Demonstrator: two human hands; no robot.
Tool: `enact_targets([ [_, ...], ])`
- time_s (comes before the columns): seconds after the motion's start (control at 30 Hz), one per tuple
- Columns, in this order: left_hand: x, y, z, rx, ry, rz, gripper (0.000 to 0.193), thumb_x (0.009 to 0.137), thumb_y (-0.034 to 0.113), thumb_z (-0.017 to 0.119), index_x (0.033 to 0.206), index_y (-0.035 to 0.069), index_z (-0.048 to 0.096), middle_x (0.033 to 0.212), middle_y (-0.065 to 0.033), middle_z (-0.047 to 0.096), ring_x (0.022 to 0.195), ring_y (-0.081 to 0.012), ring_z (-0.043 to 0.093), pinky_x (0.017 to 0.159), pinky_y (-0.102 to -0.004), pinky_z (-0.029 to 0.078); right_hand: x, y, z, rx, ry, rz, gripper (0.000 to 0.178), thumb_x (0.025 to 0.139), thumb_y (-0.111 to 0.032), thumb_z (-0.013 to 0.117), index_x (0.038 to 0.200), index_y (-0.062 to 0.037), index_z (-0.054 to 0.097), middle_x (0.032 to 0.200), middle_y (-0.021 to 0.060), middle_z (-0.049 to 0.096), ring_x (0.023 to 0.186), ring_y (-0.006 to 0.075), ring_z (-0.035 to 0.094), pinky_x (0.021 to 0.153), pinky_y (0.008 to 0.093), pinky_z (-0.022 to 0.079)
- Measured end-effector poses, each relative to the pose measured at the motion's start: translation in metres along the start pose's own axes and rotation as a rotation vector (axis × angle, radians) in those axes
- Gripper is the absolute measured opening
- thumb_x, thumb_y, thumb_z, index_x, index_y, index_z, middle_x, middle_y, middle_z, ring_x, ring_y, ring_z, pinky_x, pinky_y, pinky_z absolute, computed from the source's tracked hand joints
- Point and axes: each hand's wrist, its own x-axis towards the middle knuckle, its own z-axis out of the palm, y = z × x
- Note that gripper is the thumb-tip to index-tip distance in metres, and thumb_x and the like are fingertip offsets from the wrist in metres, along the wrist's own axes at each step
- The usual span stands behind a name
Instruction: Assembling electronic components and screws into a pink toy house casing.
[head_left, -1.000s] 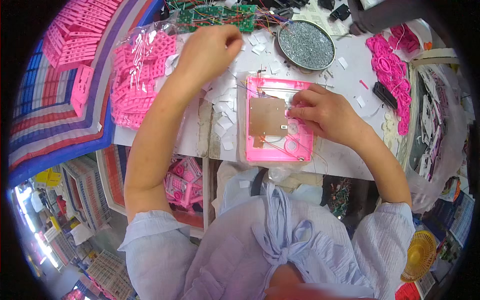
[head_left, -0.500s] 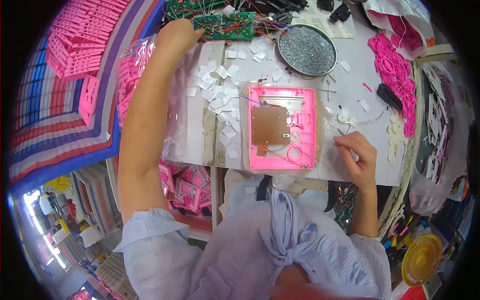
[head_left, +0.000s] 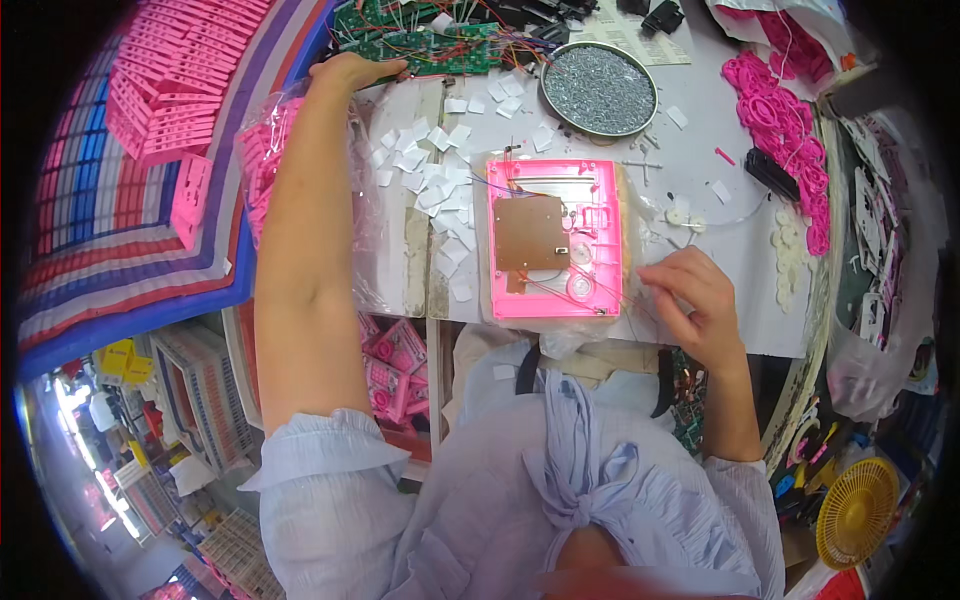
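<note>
At the far left of the worktop my left hand reaches to the edge of a pile of green circuit boards with red wires. One finger points right along the pile; the other fingertips are hidden, so its grip is unclear. In front of me lies a pink plastic casing, open side up. A brown board sits inside it, with thin wires running from it. Just right of the casing hovers my right hand, loosely curled, its thumb apart from the forefinger and nothing visible in it. A thin wire passes near its fingertips.
Small white squares are scattered left of the casing. Behind it stands a round tray of small metal screws. Pink rings, a black block and whitish discs lie at right. A blue-rimmed bin borders the left.
The view has shifted slightly. My left hand has turned and flattened at the boards' edge. My right hand has come closer to the casing's right side.
</note>
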Motion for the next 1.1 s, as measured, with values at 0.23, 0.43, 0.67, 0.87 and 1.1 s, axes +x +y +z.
enact_targets([
  [0.23, -0.135, 0.065, -0.014, -0.492, 0.360, 0.257, 0.051, 0.086, 0.053, 0.069, 0.096, 0.003, 0.075, 0.104, -0.0180, 0.072, 0.103, -0.0367, 0.068, 0.089, -0.0461, 0.053, 0.006, -0.002, 0.011, -0.050, -0.090, -0.058, 0.027, 0.076, -0.004, 0.074, 0.104, -0.0061, 0.072, 0.104, 0.0092, 0.068, 0.088, 0.0282, 0.063, 0.074, 0.0370, 0.053],
  [0.43, -0.208, 0.094, 0.040, -0.655, 0.334, 0.550, 0.031, 0.086, 0.035, 0.071, 0.087, 0.005, 0.076, 0.094, -0.0137, 0.072, 0.086, -0.0315, 0.069, 0.078, -0.0447, 0.052, 0.035, 0.003, 0.006, -0.050, -0.103, -0.123, 0.025, 0.077, -0.005, 0.073, 0.102, -0.0047, 0.072, 0.102, 0.0099, 0.068, 0.086, 0.0285, 0.063, 0.074, 0.0373, 0.053],
  [0.67, -0.245, 0.090, 0.063, -1.235, 0.335, 0.663, 0.013, 0.087, 0.007, 0.073, 0.099, 0.001, 0.076, 0.092, -0.0121, 0.074, 0.074, -0.0185, 0.068, 0.067, -0.0286, 0.054, 0.105, 0.003, 0.029, 0.088, -0.048, 0.020, 0.020, 0.085, -0.012, 0.069, 0.103, -0.0034, 0.073, 0.097, 0.0126, 0.068, 0.082, 0.0269, 0.065, 0.072, 0.0351, 0.052],
  [0.87, -0.251, 0.086, 0.072, -1.081, 0.540, 0.750, 0.017, 0.088, 0.011, 0.075, 0.102, 0.002, 0.076, 0.090, -0.0093, 0.075, 0.074, -0.0158, 0.070, 0.066, -0.0277, 0.054, 0.132, 0.005, 0.059, 0.283, -0.117, 0.033, 0.012, 0.090, -0.012, 0.069, 0.094, 0.0002, 0.070, 0.077, 0.0078, 0.066, 0.066, 0.0146, 0.063, 0.058, 0.0295, 0.050],
  [1.1, -0.238, 0.083, 0.076, -1.600, 0.012, 0.388, 0.020, 0.090, 0.013, 0.075, 0.105, 0.001, 0.075, 0.087, -0.0082, 0.075, 0.070, -0.0099, 0.067, 0.063, -0.0257, 0.053, 0.098, -0.007, 0.066, -0.117, -0.198, -0.316, 0.010, 0.080, -0.011, 0.071, 0.085, -0.0057, 0.065, 0.074, 0.0093, 0.059, 0.070, 0.0263, 0.063, 0.061, 0.0342, 0.051],
])
